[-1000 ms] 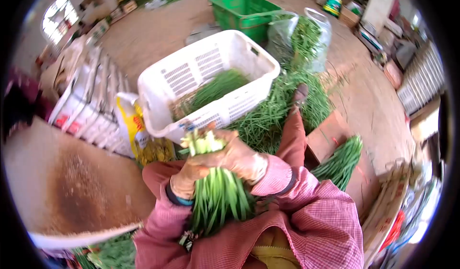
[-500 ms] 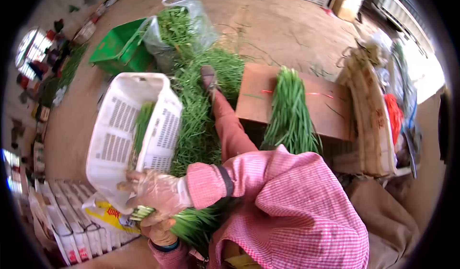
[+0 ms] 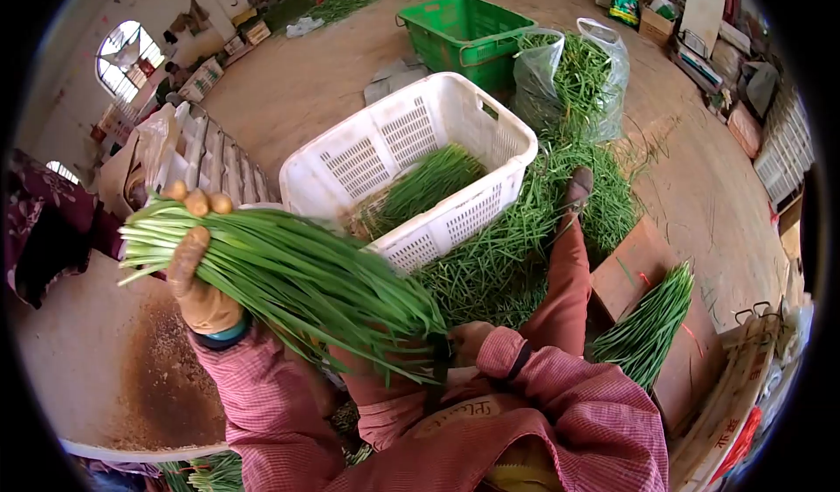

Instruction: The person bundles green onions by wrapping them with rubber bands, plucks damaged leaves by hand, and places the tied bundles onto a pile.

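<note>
My left hand (image 3: 203, 269), in a tan glove, grips a thick bunch of green stalks (image 3: 306, 269) near its pale ends. The leaves stretch right and down across my lap. At their tips is my right hand (image 3: 472, 341), its fingers closed round a dark item (image 3: 439, 352) too small to make out. Beyond the bunch stands a white plastic basket (image 3: 337, 164) with more greens (image 3: 424, 186) inside. Another bunch (image 3: 643, 326) lies on a brown cardboard box (image 3: 687, 378) to the right.
Loose greens (image 3: 490, 260) cover the floor by my foot. Behind are a green crate (image 3: 464, 41) and a plastic bag of greens (image 3: 582, 80). A stained round surface (image 3: 96, 343) is at left, with a person's dark patterned sleeve (image 3: 52, 203) above it. A wooden-sided container (image 3: 735, 404) stands at right.
The view has swung right and back left. The bunch, upright between both hands a second ago, now lies sideways in my left hand. My right hand has moved from the pale ends to the leaf tips.
</note>
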